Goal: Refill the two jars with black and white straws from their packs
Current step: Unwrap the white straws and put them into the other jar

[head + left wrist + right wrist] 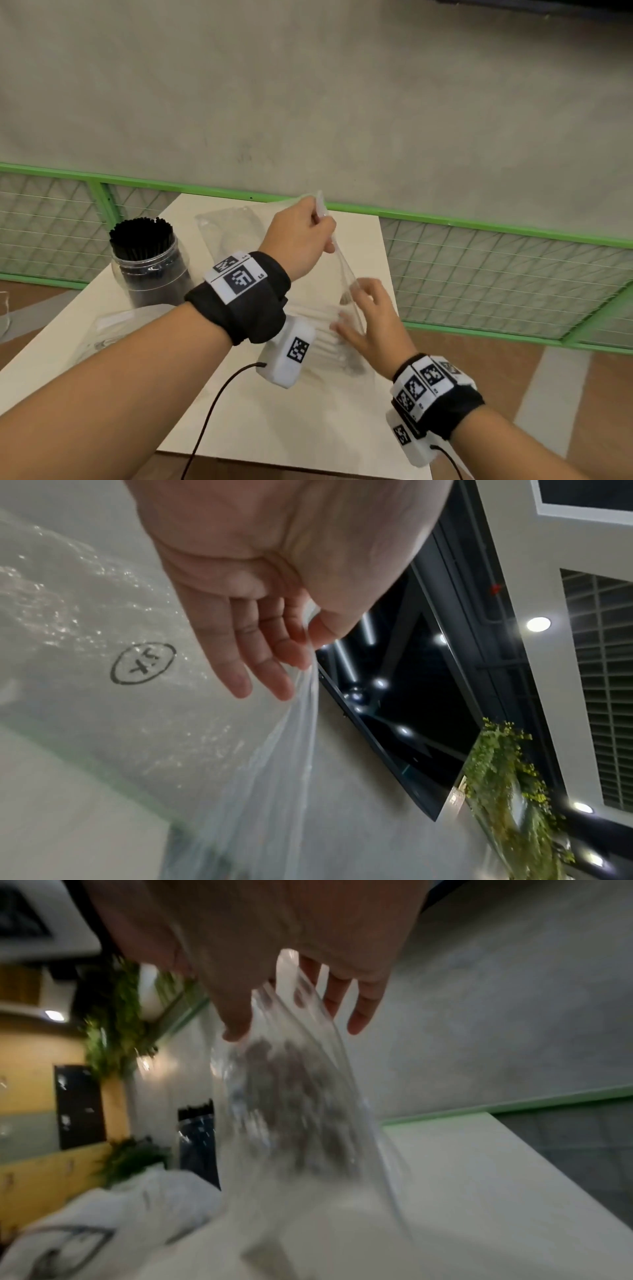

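My left hand (323, 222) is raised above the white table (308, 428) and pinches the top edge of a clear plastic pack (346, 274) between thumb and fingers (291, 645). The pack hangs down to a heap of white straws (318, 330) lying on the table. My right hand (356, 308) is low beside the heap with its fingers spread and straight. The plastic (294, 1069) runs between its thumb and fingers; the right wrist view is blurred. A clear jar (150, 270) packed with upright black straws stands at the table's left edge.
Another clear pack (233, 226) lies flat at the back of the table. More crumpled clear plastic (109, 329) lies at the front left. A green mesh fence (496, 274) runs behind and to the right. A black cable (212, 411) hangs from my left wrist.
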Motion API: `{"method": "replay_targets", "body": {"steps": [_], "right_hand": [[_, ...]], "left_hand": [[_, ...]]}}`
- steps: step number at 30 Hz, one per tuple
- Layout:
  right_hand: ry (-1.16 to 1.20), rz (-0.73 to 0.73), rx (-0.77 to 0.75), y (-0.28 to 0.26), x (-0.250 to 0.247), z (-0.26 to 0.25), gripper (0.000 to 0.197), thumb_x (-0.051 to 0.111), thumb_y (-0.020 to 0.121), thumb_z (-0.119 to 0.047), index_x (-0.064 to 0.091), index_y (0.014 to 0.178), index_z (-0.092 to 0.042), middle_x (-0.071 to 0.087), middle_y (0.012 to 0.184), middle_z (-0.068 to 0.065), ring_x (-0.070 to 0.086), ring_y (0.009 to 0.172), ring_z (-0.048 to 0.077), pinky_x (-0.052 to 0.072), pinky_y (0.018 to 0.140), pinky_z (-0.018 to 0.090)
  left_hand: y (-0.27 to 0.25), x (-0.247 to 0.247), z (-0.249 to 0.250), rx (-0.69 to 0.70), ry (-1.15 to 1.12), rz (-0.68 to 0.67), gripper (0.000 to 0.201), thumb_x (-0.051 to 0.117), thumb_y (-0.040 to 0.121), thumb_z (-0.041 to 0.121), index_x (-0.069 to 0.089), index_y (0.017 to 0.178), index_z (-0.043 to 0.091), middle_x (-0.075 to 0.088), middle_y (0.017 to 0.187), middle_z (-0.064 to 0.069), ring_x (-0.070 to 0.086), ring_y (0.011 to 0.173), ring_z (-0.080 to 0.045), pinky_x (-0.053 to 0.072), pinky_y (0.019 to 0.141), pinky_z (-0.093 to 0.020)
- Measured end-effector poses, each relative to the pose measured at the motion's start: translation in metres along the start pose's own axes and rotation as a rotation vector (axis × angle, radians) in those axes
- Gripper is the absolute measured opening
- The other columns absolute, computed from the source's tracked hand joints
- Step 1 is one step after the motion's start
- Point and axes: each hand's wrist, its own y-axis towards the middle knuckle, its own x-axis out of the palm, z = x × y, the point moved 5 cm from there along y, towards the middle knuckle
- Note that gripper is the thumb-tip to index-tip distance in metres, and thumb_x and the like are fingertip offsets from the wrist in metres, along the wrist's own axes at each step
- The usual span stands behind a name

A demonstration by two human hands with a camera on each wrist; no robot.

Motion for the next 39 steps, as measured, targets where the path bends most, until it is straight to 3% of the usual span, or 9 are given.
{"method": "replay_targets", "body": {"steps": [6,8,11,17,20,25,29,34,39], "right_hand": [[0.206,-0.075,0.272,-0.031,0.000,0.035,0.057,0.061,0.074,-0.069,0.044,0.119,-0.039,0.040,0.120,-0.023,0.044,0.112,-0.007,0.051,0.089,0.032],[0.211,-0.065,0.289,-0.030,-0.008,0.035,0.064,0.073,0.065,-0.064,0.039,0.118,-0.049,0.038,0.121,-0.027,0.044,0.110,-0.009,0.046,0.091,0.021],[0.111,-0.077,0.281,-0.025,-0.021,0.035,0.086,0.085,0.058,-0.050,0.037,0.128,-0.039,0.040,0.125,-0.018,0.047,0.108,-0.001,0.042,0.093,0.018],[0.054,-0.082,0.275,-0.010,-0.052,0.036,0.091,0.076,0.055,-0.057,0.033,0.134,-0.041,0.048,0.116,-0.019,0.052,0.099,0.002,0.047,0.082,0.021],[0.014,-0.156,0.262,-0.007,-0.058,0.031,0.093,0.082,0.061,-0.045,0.029,0.137,-0.041,0.046,0.116,-0.025,0.050,0.103,0.001,0.043,0.085,0.020],[-0.109,-0.311,0.166,-0.007,-0.051,0.008,0.092,0.081,0.066,-0.040,0.027,0.140,-0.037,0.043,0.121,-0.027,0.048,0.104,0.002,0.044,0.086,0.023],[-0.137,-0.395,0.122,-0.012,-0.034,0.000,0.091,0.080,0.068,-0.039,0.026,0.140,-0.034,0.040,0.130,-0.026,0.046,0.109,0.001,0.046,0.093,0.028],[-0.087,-0.364,0.137,-0.006,-0.028,0.002,0.087,0.078,0.066,-0.036,0.029,0.137,-0.036,0.042,0.136,-0.021,0.054,0.108,0.009,0.050,0.089,0.033],[-0.083,-0.348,0.141,0.003,-0.017,0.009,0.087,0.080,0.065,-0.029,0.031,0.136,-0.036,0.044,0.136,-0.019,0.056,0.107,0.010,0.051,0.087,0.034]], "left_hand": [[-0.003,-0.012,-0.005,-0.085,-0.294,0.038,0.012,0.045,0.090,0.011,0.050,0.080,0.012,0.064,0.062,0.002,0.066,0.070,-0.018,0.057,0.081,-0.041],[-0.004,-0.015,-0.009,-0.131,-0.393,0.051,0.011,0.044,0.092,0.011,0.050,0.084,0.008,0.063,0.055,0.006,0.065,0.068,-0.015,0.056,0.082,-0.037],[-0.008,-0.021,-0.012,-0.168,-0.483,0.078,0.012,0.043,0.093,0.012,0.049,0.083,0.010,0.062,0.053,0.007,0.065,0.068,-0.014,0.055,0.083,-0.037],[-0.012,-0.037,-0.029,-0.122,-0.365,0.162,0.006,0.054,0.091,0.023,0.054,0.090,0.017,0.057,0.094,0.000,0.062,0.094,-0.014,0.055,0.087,-0.044],[-0.019,-0.036,-0.035,-0.085,-0.319,0.180,0.034,0.067,0.083,0.035,0.047,0.108,0.024,0.049,0.116,0.004,0.054,0.109,-0.018,0.055,0.077,-0.037],[-0.032,-0.005,-0.060,-0.188,-0.236,-0.044,0.095,0.072,0.068,0.055,0.016,0.143,0.039,0.018,0.152,0.007,0.032,0.136,-0.021,0.034,0.108,-0.049],[-0.040,0.020,-0.093,-0.189,-0.034,-0.255,0.106,0.074,0.055,0.050,0.013,0.142,0.046,0.020,0.151,0.004,0.033,0.136,-0.024,0.031,0.111,-0.046],[-0.066,0.044,-0.119,-0.265,0.089,-0.592,0.126,0.077,0.047,0.067,0.001,0.145,0.044,0.010,0.156,0.008,0.020,0.141,-0.017,0.024,0.115,-0.042],[-0.072,0.057,-0.115,-0.204,0.152,-0.652,0.140,0.086,0.049,0.052,-0.014,0.145,0.037,0.017,0.152,0.003,0.016,0.141,-0.013,0.019,0.114,-0.031]]}}
